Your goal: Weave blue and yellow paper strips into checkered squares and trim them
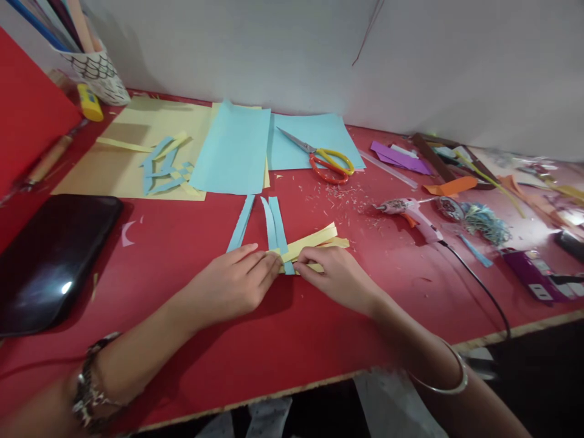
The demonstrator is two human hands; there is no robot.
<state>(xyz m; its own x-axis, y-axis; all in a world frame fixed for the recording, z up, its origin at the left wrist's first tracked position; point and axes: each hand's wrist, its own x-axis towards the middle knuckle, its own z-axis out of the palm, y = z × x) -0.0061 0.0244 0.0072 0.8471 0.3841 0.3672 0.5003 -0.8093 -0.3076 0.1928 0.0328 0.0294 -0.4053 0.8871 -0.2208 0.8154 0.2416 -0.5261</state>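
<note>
Yellow paper strips (310,241) cross blue paper strips (277,222) near the middle of the red desk (274,340). The left hand (239,277) lays its fingers together over their nine o'clock end; whether these grip, one cannot tell. The right hand (337,274) pinches the yellow ones between thumb and forefinger. From the hands, scissors (314,151) lie at one o'clock, a pink glue gun (415,214) between two and three, a black phone (59,255) at nine.
</note>
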